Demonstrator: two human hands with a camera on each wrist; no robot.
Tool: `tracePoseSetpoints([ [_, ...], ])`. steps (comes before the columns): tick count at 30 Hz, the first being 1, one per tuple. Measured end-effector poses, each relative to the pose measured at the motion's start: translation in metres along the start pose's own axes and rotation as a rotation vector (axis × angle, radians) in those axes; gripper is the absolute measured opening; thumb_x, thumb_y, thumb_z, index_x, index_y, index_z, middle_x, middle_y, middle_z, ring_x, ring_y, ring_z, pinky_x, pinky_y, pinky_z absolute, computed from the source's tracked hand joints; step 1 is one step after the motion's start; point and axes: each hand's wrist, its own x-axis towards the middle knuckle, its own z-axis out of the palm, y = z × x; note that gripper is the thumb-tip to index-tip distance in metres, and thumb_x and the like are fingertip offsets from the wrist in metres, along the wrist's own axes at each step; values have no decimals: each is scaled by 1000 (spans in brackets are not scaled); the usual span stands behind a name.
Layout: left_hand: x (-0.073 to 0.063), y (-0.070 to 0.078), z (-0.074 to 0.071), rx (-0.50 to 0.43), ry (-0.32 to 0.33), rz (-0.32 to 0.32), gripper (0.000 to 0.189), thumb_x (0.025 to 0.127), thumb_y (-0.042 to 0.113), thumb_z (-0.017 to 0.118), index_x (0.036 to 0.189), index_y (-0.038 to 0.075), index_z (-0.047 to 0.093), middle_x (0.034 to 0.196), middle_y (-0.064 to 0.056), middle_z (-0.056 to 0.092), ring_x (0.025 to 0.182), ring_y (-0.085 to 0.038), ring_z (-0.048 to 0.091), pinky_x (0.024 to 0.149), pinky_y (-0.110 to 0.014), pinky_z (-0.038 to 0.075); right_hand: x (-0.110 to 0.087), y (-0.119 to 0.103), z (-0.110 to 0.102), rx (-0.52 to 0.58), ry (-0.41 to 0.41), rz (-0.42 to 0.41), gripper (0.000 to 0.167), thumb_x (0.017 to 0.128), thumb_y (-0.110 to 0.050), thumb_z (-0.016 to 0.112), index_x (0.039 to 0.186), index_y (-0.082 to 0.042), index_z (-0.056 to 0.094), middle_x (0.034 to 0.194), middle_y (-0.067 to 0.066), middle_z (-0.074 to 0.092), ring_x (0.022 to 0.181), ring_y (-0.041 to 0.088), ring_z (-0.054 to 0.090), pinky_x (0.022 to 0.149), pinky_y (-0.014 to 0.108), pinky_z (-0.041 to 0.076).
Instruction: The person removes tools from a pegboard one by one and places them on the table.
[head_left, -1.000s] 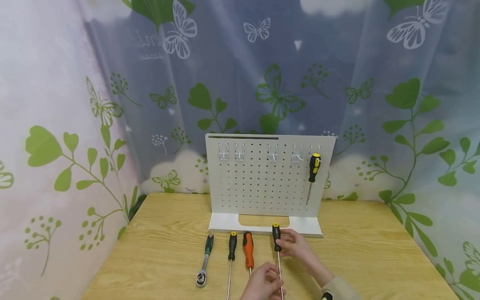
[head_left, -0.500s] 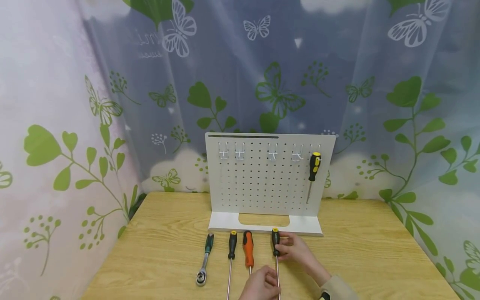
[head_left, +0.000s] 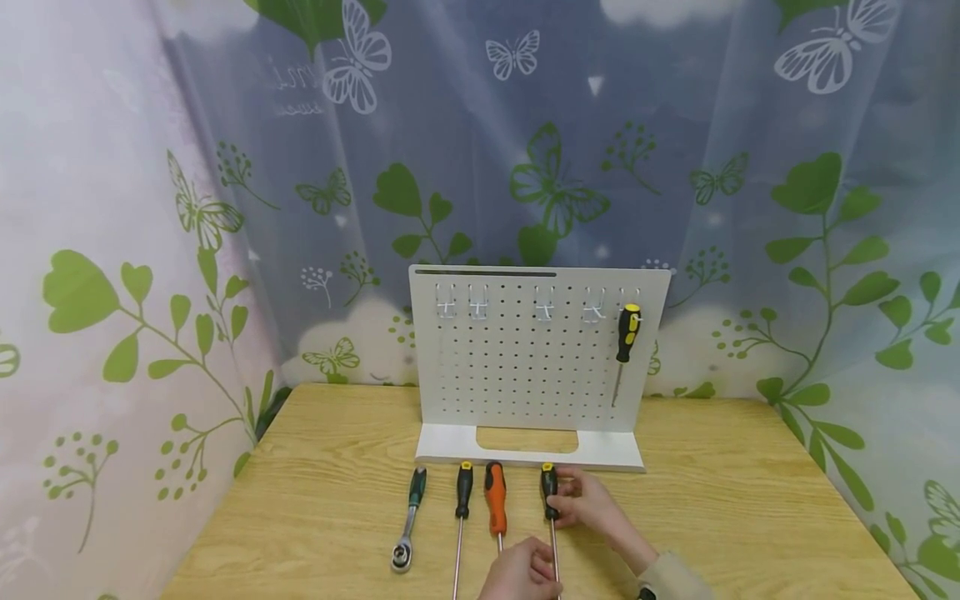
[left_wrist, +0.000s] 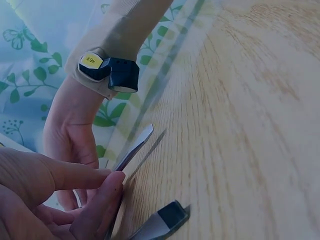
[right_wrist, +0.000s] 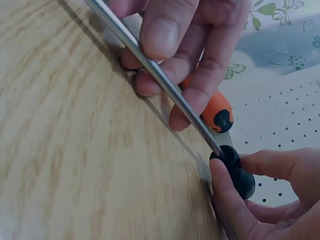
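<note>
A slotted screwdriver with a black, yellow-capped handle [head_left: 550, 479] lies between my hands, just in front of the pegboard base. My right hand [head_left: 594, 507] pinches the handle between thumb and fingers. Lower down, my left hand [head_left: 516, 572] holds the steel shaft [right_wrist: 165, 82] near its flat tip [left_wrist: 145, 135]. In the left wrist view the tip stays slightly off the wood, its shadow beside it. Left of it rests an orange-and-black screwdriver [head_left: 496, 500], its shaft partly hidden by my left hand. Another black screwdriver [head_left: 464, 493] and a ratchet wrench [head_left: 409, 523] lie farther left.
A white pegboard [head_left: 525, 367] stands at the back of the wooden table [head_left: 712, 500]. Several hooks [head_left: 544, 306] line its top. One yellow-and-black screwdriver [head_left: 628, 335] hangs at its right. Patterned curtains [head_left: 465, 167] enclose the table.
The black screwdriver has shifted towards me and a little to the left, with both hands keeping their hold. Its handle is lower, now level with the other screwdrivers' handles.
</note>
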Motion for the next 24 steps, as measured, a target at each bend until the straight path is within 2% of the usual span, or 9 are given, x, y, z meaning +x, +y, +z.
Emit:
tracePoseSetpoints([
  [7,-4,2,-2,0,5,4,25,82,-2,79,102,3,67,77,3,68,70,-11,67,63,-26,56,0,0,3,-21,61,17,59,84,14,69,136,18,42,105,27,57,67,24,68,64,43,64],
  [11,-3,2,-3,4,8,6,25,81,-2,80,102,3,68,77,4,67,70,-11,66,63,-26,56,-1,-1,4,-28,61,12,59,84,14,69,136,18,42,104,27,57,66,23,68,63,44,64],
  [18,-1,-2,-3,27,33,58,27,77,-4,80,101,3,69,80,3,63,72,-15,68,65,-30,58,-1,0,5,-47,53,-20,60,83,15,69,136,17,43,103,25,57,65,22,67,61,45,63],
  [24,-3,-1,-3,52,56,85,22,81,3,78,101,5,70,78,8,64,68,-8,64,63,-25,54,-4,-3,4,-54,60,-18,60,82,15,70,136,16,44,103,25,57,64,23,67,60,43,63],
])
